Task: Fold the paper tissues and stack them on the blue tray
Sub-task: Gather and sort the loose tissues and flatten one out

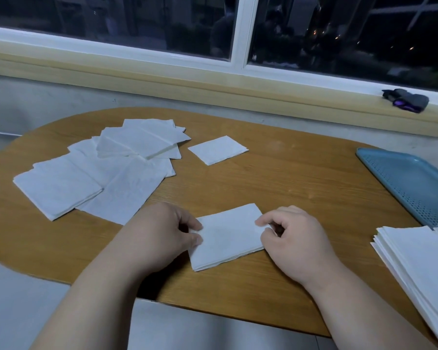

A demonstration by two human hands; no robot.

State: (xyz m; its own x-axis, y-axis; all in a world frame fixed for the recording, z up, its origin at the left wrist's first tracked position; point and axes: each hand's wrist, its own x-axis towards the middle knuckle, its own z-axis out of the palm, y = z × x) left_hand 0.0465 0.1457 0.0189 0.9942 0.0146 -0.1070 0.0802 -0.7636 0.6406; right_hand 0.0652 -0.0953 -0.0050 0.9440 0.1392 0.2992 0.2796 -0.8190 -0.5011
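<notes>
Pinching opposite edges of a folded tissue [228, 239] flat on the tabletop [288, 178], left hand [162, 232] and right hand [297, 239], fingers curled, seem mid-fold; next comes another crease or a carry right to the tray [402, 178], well apart.

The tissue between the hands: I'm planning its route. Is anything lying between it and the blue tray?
Nothing visible does. Only bare table lies between the tissue and the blue tray. The white stack sits nearer the person, off that line.
</notes>
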